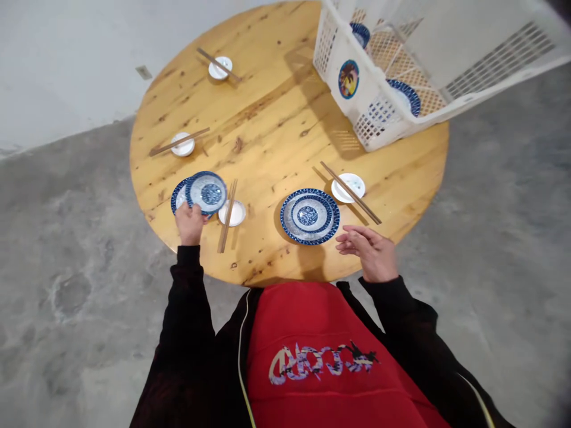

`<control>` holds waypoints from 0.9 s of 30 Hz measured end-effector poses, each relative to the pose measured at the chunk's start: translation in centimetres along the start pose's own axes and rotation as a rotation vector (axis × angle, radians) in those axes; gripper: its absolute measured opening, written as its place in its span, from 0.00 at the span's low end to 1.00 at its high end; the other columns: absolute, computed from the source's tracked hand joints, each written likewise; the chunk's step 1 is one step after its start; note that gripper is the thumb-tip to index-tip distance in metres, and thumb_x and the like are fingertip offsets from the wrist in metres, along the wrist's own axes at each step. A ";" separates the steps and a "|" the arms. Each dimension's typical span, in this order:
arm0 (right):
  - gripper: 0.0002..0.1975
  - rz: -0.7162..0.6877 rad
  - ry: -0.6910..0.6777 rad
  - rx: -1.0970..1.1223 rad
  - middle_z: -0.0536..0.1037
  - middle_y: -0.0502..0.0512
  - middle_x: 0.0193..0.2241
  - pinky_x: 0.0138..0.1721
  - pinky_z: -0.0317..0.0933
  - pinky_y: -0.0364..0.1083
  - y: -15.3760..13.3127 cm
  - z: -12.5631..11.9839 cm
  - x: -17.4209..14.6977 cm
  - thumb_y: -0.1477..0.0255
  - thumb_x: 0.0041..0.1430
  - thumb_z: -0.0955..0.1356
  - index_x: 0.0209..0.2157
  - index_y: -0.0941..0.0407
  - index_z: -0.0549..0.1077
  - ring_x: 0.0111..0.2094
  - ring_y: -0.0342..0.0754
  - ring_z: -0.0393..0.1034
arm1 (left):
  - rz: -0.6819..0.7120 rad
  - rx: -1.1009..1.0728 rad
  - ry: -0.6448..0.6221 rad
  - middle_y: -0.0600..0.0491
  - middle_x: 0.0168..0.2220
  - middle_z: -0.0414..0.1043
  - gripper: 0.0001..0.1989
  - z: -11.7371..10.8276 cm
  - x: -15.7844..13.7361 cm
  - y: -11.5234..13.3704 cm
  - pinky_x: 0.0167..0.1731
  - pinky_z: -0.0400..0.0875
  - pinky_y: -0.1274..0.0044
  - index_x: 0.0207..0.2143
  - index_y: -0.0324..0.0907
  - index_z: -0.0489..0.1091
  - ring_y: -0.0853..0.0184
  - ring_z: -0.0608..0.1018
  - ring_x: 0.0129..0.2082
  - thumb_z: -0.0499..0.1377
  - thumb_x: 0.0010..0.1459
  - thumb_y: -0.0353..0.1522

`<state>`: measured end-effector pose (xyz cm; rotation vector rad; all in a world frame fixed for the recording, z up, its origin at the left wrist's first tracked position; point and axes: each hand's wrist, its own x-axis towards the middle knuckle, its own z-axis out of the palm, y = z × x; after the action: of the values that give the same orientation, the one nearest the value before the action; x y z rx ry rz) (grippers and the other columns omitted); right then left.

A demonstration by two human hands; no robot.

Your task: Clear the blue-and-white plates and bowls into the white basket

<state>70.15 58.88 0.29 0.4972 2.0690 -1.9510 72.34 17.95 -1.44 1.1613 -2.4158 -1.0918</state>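
Head view: left hand (190,223) grips the near rim of a small plate (207,192), blue-patterned with a white ring, tilted over a second one (177,197) at the table's left edge; right hand (370,249) open, fingers spread, just right of a big plate (309,216) lying flat; round wooden table (272,125), knotted and scuffed; white basket (392,77) at far right; grey concrete floor (66,249).

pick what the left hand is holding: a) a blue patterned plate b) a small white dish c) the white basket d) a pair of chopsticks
a: the left hand grips the edge of a blue patterned plate at the table's near-left edge, while the chopsticks lie untouched beside it across a small white dish.
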 end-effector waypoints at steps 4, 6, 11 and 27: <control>0.26 -0.095 -0.130 -0.071 0.79 0.52 0.26 0.23 0.68 0.43 -1.9 1.8 0.0 0.49 0.52 0.72 0.41 0.57 0.76 0.22 0.45 0.74 | 0.203 -0.114 -0.332 0.58 0.20 0.65 0.06 3.2 -6.9 4.9 0.23 0.67 0.78 0.30 0.43 0.63 0.69 0.73 0.19 0.51 0.61 0.33; 0.28 -0.136 -0.177 -0.158 0.78 0.51 0.26 0.22 0.67 0.43 -2.4 2.2 0.2 0.47 0.55 0.70 0.43 0.57 0.75 0.21 0.45 0.74 | 0.274 -0.102 -0.432 0.58 0.21 0.65 0.07 5.6 -10.2 6.7 0.24 0.65 0.78 0.29 0.43 0.63 0.69 0.72 0.19 0.51 0.61 0.31; 0.29 -0.259 -0.150 -0.358 0.74 0.48 0.21 0.22 0.66 0.45 -1.3 1.2 1.6 0.48 0.56 0.69 0.46 0.58 0.74 0.19 0.47 0.71 | 0.362 0.106 -0.538 0.54 0.23 0.69 0.09 10.3 -14.7 9.7 0.28 0.64 0.75 0.27 0.42 0.64 0.65 0.74 0.25 0.51 0.62 0.29; 0.24 -0.391 -0.068 -0.845 0.79 0.60 0.23 0.37 0.69 0.54 2.8 1.2 8.0 0.64 0.56 0.61 0.46 0.64 0.76 0.27 0.59 0.76 | 0.436 0.550 -0.551 0.39 0.38 0.79 0.14 14.4 -13.9 11.7 0.37 0.68 0.70 0.51 0.33 0.64 0.54 0.81 0.40 0.45 0.67 0.29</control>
<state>63.97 58.39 -5.57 -0.1652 2.7995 -1.0122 67.55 40.57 -1.67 0.4051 -3.3222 -0.6810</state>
